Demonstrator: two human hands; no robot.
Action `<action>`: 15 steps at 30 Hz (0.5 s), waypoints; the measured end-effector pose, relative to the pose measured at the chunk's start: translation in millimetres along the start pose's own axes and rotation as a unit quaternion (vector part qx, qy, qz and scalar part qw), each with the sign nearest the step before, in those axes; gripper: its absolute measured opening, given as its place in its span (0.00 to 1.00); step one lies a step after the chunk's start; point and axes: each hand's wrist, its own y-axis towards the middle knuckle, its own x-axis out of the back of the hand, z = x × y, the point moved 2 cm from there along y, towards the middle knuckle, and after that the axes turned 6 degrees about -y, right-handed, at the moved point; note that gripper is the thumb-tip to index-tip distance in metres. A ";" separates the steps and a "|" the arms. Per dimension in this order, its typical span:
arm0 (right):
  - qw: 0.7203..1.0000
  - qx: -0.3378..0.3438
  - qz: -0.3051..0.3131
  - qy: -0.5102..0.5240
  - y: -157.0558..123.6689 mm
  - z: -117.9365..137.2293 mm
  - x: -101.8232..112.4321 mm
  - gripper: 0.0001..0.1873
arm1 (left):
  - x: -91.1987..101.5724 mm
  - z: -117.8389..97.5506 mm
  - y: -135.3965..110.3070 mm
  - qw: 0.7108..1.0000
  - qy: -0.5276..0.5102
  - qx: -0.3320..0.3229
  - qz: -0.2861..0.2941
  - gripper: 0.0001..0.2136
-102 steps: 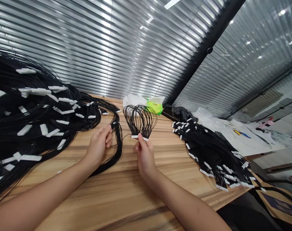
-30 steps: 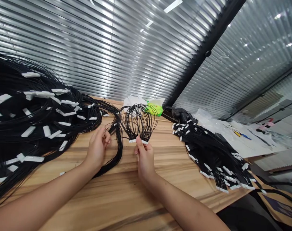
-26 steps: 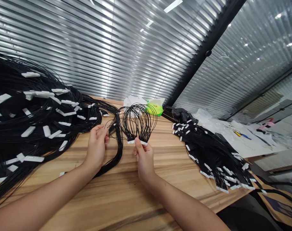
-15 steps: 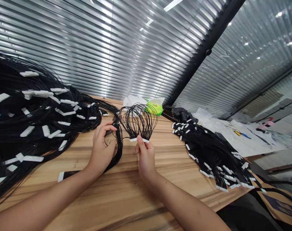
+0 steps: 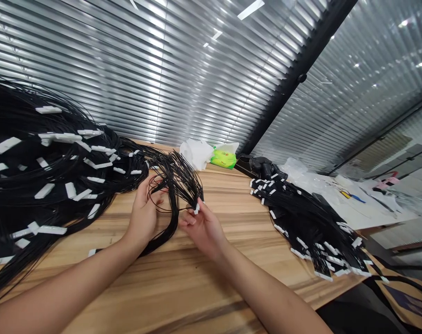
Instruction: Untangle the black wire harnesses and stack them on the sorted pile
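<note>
My right hand (image 5: 200,227) pinches the white connector ends of a looped bundle of thin black wires (image 5: 181,178), now tipped over to the left. My left hand (image 5: 144,211) is curled around black strands at the loop's left side, where a long black wire bundle (image 5: 167,218) runs down the wooden table (image 5: 197,278). Both hands meet at the table's middle.
A big heap of black wires with white connectors (image 5: 40,171) fills the left. A second stack of wire sets (image 5: 304,222) lies at the right. White tissue and a green packet (image 5: 223,157) sit by the blinds. Papers and plastic (image 5: 339,195) lie far right.
My right hand has swung the looped bundle from upright down and to the left, toward my left hand. My left hand has closed on the strands beside it.
</note>
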 end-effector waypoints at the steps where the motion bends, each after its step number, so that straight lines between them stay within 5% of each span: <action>1: 1.000 -0.013 0.008 0.012 -0.7 0.2 0.0 0.14 | 0.0 0.8 0.0 1.000 -0.002 -0.007 -0.002 0.23; 9: 0.996 -0.032 0.035 0.069 -9.4 8.6 -4.9 0.12 | -8.3 -0.7 -10.9 0.993 0.050 -0.059 0.092 0.33; 15: 0.996 -0.039 0.044 0.063 -10.7 9.9 -5.9 0.14 | -6.2 -12.2 -14.2 0.989 0.081 -0.100 0.073 0.14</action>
